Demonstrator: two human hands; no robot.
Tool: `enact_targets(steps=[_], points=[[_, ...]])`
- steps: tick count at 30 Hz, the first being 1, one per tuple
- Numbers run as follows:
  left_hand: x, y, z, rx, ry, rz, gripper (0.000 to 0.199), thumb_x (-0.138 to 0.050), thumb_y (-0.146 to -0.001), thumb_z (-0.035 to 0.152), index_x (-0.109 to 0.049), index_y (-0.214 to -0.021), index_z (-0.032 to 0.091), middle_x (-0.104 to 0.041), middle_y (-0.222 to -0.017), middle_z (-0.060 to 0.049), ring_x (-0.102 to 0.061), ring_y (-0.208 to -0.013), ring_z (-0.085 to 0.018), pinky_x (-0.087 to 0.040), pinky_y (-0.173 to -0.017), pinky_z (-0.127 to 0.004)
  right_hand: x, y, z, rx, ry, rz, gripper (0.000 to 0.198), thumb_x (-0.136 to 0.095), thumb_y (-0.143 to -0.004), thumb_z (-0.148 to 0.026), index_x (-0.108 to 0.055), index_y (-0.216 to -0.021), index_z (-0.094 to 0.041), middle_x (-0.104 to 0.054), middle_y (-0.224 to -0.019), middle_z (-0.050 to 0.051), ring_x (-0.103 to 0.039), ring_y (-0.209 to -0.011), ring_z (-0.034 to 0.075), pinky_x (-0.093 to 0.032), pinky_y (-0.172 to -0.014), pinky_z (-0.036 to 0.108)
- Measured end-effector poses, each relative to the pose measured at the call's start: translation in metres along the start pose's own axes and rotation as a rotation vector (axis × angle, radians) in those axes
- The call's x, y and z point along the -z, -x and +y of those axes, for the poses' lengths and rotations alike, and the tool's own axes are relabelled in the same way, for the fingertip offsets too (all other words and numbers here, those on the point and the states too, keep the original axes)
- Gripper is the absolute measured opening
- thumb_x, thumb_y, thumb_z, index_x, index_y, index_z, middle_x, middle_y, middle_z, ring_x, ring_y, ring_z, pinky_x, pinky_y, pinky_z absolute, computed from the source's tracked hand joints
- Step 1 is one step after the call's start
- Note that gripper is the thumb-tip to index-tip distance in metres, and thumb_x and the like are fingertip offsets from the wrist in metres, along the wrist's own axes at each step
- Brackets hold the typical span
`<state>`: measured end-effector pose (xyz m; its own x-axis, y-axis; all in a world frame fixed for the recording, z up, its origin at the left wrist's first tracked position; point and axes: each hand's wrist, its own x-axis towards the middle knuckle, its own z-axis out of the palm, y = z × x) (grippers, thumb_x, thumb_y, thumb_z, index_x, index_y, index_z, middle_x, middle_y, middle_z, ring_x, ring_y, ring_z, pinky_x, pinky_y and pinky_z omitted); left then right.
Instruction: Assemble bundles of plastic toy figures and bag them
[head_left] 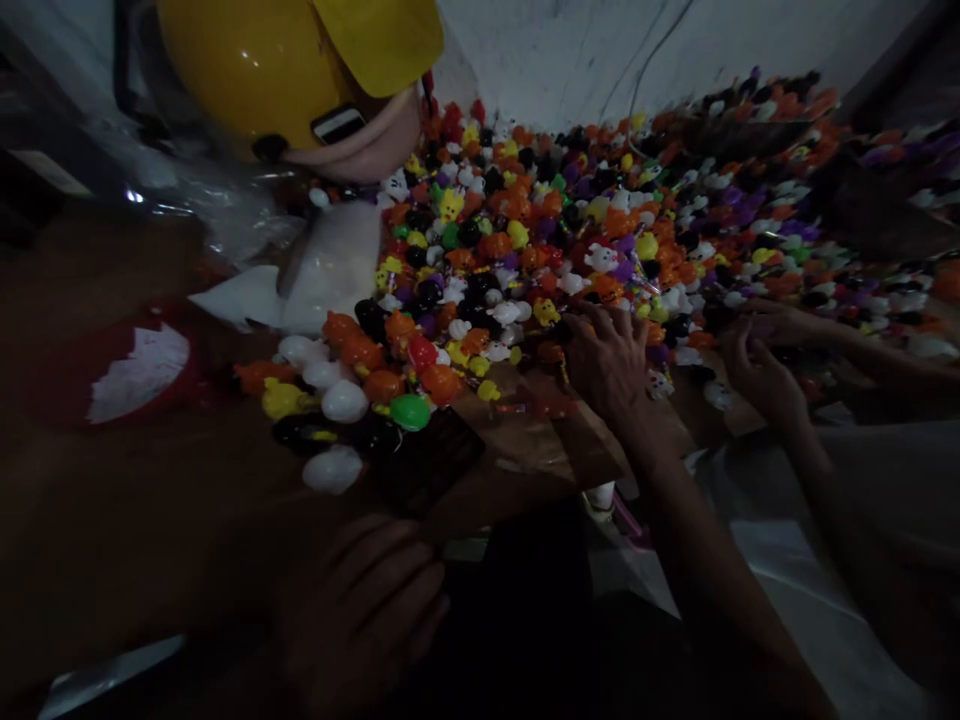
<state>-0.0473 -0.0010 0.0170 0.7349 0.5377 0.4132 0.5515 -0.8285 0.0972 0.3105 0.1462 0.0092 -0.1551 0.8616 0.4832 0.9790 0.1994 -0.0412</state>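
Observation:
My right hand reaches over the near edge of a big heap of small plastic toys. Its fingers are apart and bent down among the toys, and no held toy shows. A yellow toy is just left of the fingers. My left hand is low in the dark at the table's near side, its fingers loosely stretched with nothing visible in them. Above it sits a smaller group of toys with a white one, a green one and an orange one.
A co-worker's hands are at the heap on the right. A red bowl holding white paper slips stands at left. Clear plastic bags and a large yellow rounded object are behind. The light is dim.

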Motion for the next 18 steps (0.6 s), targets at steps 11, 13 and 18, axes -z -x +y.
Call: enact_targets(steps=[11,13,18], points=[[-0.084,0.025,-0.011,0.252,-0.196,0.053,0.047,-0.047,-0.098,0.001,-0.063,-0.137,0.022,-0.068,-0.141,-0.010,-0.063,-0.132,-0.030,-0.042,-0.117,-0.051,-0.023,-0.027,0.014,0.171,0.069,-0.009,0.040,-0.050,-0.092,-0.020,-0.066,-0.129,-0.019,-0.068,-0.132,0.014,-0.053,-0.122,0.033,-0.027,-0.110,0.055],[-0.086,0.029,-0.013,0.260,-0.146,0.005,0.048,-0.047,-0.100,0.005,-0.060,-0.142,0.024,-0.064,-0.146,-0.009,-0.060,-0.136,-0.031,-0.040,-0.119,-0.052,-0.025,-0.038,0.000,0.163,0.072,-0.004,0.039,-0.050,-0.093,-0.020,-0.065,-0.130,-0.020,-0.069,-0.130,0.013,-0.054,-0.121,0.033,-0.031,-0.107,0.054],[-0.083,0.027,-0.012,0.423,0.011,0.018,0.040,-0.049,-0.105,0.019,-0.057,-0.144,0.019,-0.066,-0.143,-0.009,-0.062,-0.133,-0.027,-0.048,-0.116,-0.047,-0.040,-0.076,-0.028,0.163,0.001,-0.228,0.032,-0.053,-0.093,-0.014,-0.070,-0.120,-0.015,-0.073,-0.124,0.015,-0.054,-0.128,0.035,-0.029,-0.113,0.063]])
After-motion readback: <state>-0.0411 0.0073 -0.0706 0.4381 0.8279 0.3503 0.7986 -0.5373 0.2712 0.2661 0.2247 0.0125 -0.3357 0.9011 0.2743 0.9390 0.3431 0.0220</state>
